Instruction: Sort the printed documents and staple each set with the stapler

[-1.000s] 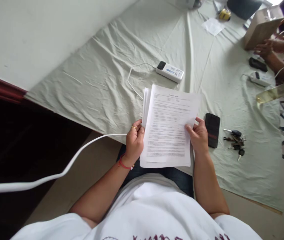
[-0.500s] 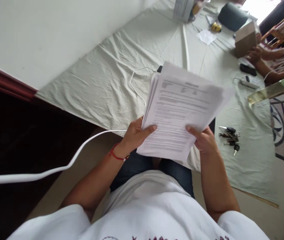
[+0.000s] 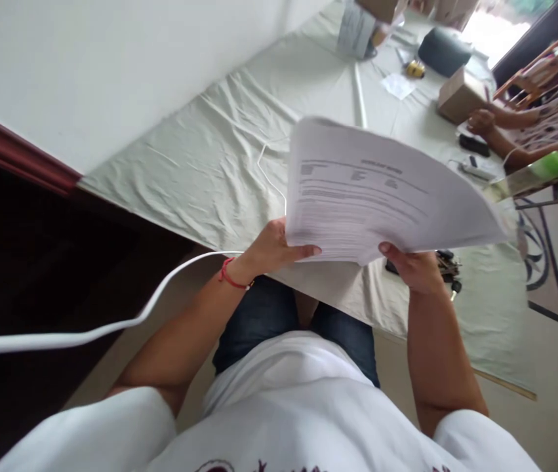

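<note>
A stack of printed paper sheets (image 3: 357, 183) is held up over the near edge of the cloth-covered table (image 3: 200, 170). My left hand (image 3: 279, 248) grips its lower left edge, thumb on the front page and fingers behind. On the lower right, my right hand (image 3: 414, 265) clasps it the same way. The sheets bow, and their right side flares out toward the bottle. Print covers the front page, too blurred to read. Partly behind my right hand lies a bunch of keys (image 3: 450, 267). A thin white cable (image 3: 271, 180) runs on the cloth behind the stack.
At the right, another person's hands (image 3: 482, 124) are by a cardboard box (image 3: 458, 95). Near them are a bottle with a green cap (image 3: 557, 164), a black case (image 3: 474, 145) and a white device (image 3: 480, 167). A yellow tape measure (image 3: 415, 69) lies farther back. A thick white cable (image 3: 141, 318) hangs at left.
The paper stack has tilted and bent, its right side swinging out to the right and its lower edge rising. My right hand has shifted slightly right. The other person's box sits lower and farther left.
</note>
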The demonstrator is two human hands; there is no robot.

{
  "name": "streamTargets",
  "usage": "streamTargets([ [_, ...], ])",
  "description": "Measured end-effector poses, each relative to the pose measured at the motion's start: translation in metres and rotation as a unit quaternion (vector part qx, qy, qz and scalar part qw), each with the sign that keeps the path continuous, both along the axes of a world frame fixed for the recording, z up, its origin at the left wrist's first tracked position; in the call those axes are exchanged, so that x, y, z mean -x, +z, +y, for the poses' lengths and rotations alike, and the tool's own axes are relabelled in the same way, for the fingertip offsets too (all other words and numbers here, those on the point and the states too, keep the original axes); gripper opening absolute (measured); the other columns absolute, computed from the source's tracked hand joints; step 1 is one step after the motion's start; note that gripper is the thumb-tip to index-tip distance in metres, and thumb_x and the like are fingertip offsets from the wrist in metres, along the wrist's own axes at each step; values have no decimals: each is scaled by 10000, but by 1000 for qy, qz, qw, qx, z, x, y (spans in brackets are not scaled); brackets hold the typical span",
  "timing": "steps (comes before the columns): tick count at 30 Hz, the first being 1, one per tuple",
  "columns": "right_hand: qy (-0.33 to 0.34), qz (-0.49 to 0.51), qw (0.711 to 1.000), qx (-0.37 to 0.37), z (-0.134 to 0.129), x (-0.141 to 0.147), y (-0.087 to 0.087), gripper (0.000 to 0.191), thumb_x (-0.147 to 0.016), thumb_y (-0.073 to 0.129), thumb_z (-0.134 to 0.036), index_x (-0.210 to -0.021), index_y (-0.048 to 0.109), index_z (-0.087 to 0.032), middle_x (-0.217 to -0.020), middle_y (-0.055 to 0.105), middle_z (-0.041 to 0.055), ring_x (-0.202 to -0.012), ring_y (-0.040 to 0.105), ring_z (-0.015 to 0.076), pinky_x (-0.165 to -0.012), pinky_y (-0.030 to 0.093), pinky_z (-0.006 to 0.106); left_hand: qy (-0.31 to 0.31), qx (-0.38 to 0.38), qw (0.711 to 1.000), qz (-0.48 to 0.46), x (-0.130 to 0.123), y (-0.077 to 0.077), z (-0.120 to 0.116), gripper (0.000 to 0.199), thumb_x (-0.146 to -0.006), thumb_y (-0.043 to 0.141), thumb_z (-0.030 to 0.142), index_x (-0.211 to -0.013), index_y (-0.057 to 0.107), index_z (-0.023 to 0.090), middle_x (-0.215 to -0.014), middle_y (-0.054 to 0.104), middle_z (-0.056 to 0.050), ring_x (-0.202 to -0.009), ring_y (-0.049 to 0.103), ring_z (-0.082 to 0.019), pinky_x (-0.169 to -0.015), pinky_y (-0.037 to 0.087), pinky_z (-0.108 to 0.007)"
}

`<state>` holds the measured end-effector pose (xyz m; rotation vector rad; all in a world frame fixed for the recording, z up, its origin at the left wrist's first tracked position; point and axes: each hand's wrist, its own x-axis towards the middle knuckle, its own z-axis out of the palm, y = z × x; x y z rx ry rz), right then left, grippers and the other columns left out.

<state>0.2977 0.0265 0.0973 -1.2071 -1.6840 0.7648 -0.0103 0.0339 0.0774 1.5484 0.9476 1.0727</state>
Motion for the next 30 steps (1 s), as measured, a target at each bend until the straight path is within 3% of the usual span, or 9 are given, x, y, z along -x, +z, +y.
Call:
streamTargets([
  [4, 40, -5, 999, -23, 0, -9, -4, 551, -769, 848, -514, -1265, 715, -315, -1300, 748, 42, -1259, 678, 300, -1164, 515, 486, -27, -23, 999, 16, 5, -6, -5, 436, -760, 861, 474, -1030, 759, 147, -1075, 781, -100, -1108, 701, -313, -989, 591, -435],
  [9, 40, -11, 998, 56, -6, -6, 2, 408, -676, 909, -478, -1040, 790, -340, -1121, 796, -7, -1177, 707, 312, -1167, 510, 501, -40, 3, 999, 4, 3, -10, -9, 441, -636, 946, 372, -990, 777, 171, -1024, 788, -94, -1066, 714, -312, -1018, 573, -444],
  [13, 53, 23, 992, 114, -9, 7, 11, 477, -674, 921, -432, -1122, 787, -337, -1197, 782, 4, -1174, 711, 321, -1106, 562, 496, -15, 52, 998, -39, -2, -20, -10, 416, -581, 973, 317, -933, 787, 196, -969, 796, -87, -1061, 723, -337, -1021, 576, -464],
  [19, 13, 66, 992, 109, -13, 11, 10, 449, -651, 955, -357, -1069, 795, -312, -1153, 793, 6, -1292, 663, 301, -1207, 483, 462, -18, 77, 994, -76, -4, -23, -23, 438, -751, 887, 419, -1122, 802, 203, -1157, 801, -100, -1157, 719, -328, -1070, 572, -465],
  [21, 8, 116, 974, 196, -18, 11, 2, 452, -687, 938, -414, -1095, 793, -283, -1218, 785, 22, -1295, 667, 301, -1184, 506, 459, -2, 123, 987, -99, -6, -25, -32, 450, -762, 882, 456, -1128, 802, 207, -1153, 803, -102, -1186, 715, -335, -1079, 574, -480],
  [24, -18, 201, 923, 329, -29, 13, -17, 487, -760, 884, -504, -1173, 774, -270, -1278, 773, 28, -1214, 719, 297, -1093, 580, 468, 7, 240, 959, -148, -8, -34, -50, 490, -781, 867, 514, -1151, 798, 199, -1120, 809, -127, -1126, 744, -336, -1042, 599, -485],
  [27, -42, 243, 884, 397, -39, 17, -34, 488, -751, 890, -520, -1151, 783, -262, -1228, 793, 38, -1089, 769, 278, -989, 633, 433, 8, 331, 922, -203, -10, -47, -66, 502, -818, 827, 557, -1146, 799, 178, -1106, 811, -145, -996, 780, -325, -990, 621, -496],
  [30, -36, 237, 875, 420, -44, 18, -40, 462, -750, 892, -520, -1106, 800, -239, -1156, 815, 55, -1001, 789, 263, -894, 650, 377, 8, 370, 907, -202, -11, -56, -79, 465, -817, 833, 554, -1073, 817, 166, -1058, 819, -146, -949, 786, -330, -957, 630, -495],
])
